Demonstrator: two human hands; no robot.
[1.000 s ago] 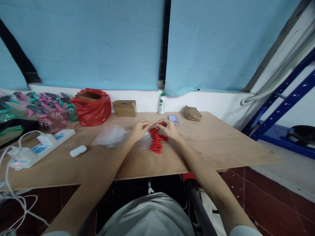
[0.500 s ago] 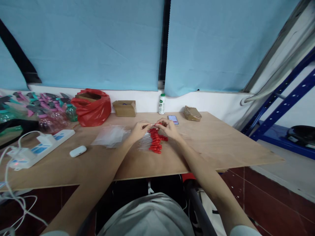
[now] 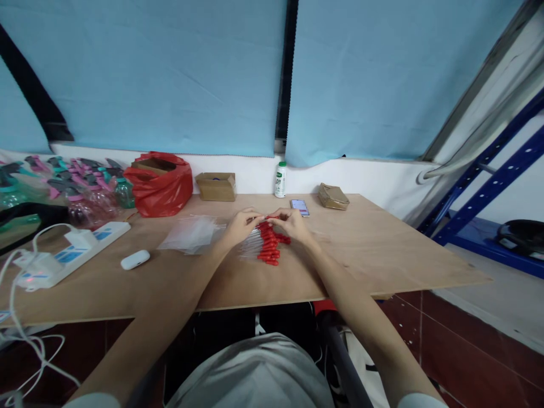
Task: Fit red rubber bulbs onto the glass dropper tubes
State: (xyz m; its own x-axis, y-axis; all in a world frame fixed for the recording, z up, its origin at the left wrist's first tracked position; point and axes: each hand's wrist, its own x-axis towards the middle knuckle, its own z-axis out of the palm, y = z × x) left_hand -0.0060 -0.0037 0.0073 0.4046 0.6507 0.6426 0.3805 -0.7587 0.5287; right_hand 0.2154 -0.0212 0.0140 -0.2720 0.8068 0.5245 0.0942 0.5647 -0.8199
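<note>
A row of clear droppers with red bulbs (image 3: 267, 245) lies in the middle of the wooden table (image 3: 382, 249). My left hand (image 3: 240, 225) and my right hand (image 3: 289, 222) meet just above the far end of that row. Both pinch one red-bulbed dropper (image 3: 268, 217) between their fingertips, left on the clear stem, right on the red bulb. A pile of clear plastic bags (image 3: 191, 234) lies left of my left hand.
A red bag with a box in it (image 3: 161, 184), a cardboard box (image 3: 216, 186), a white bottle (image 3: 279, 179), a phone (image 3: 300, 207) and a brown packet (image 3: 334, 196) stand along the back. A power strip (image 3: 68, 255), a white case (image 3: 135, 259) and spray bottles (image 3: 76, 187) are at left.
My hands have closed slightly toward each other over the dropper. The view has shifted a little; nothing else moved.
</note>
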